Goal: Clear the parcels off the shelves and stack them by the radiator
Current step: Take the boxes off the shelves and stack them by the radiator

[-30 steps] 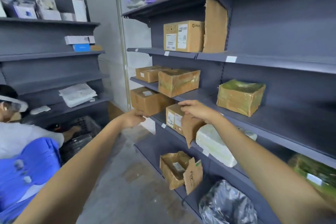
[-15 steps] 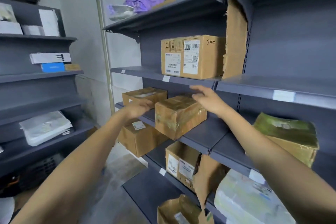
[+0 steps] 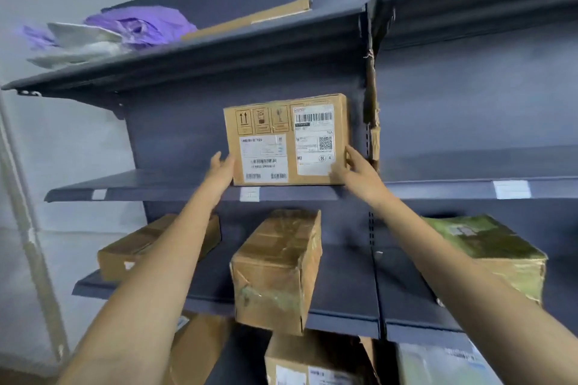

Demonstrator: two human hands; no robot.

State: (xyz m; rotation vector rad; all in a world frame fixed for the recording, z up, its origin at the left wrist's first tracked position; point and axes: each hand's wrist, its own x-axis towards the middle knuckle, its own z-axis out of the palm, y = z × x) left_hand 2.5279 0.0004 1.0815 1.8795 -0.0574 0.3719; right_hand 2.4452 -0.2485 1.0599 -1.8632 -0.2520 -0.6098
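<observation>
A brown cardboard box (image 3: 281,122) with shipping labels and a barcode stands upright on the middle dark grey shelf (image 3: 156,187). My left hand (image 3: 220,167) presses flat against its lower left side. My right hand (image 3: 356,169) clasps its lower right corner, fingers spread over the front label. The box rests on the shelf between my two hands. One shelf down sit a taped brown parcel (image 3: 275,266), a flat brown box (image 3: 125,253) partly behind my left forearm, and a green-wrapped parcel (image 3: 488,244).
The top shelf holds a purple bag (image 3: 140,25), white packets and a long flat carton (image 3: 250,17). A torn cardboard strip (image 3: 372,109) hangs along the shelf upright right of the box. More parcels (image 3: 306,362) lie on the lowest visible shelf. A pale pipe (image 3: 28,228) runs down the left wall.
My view has risen from the lower shelves to the middle one. Both hands moved up past the taped parcel and now close on the sides of the labelled box.
</observation>
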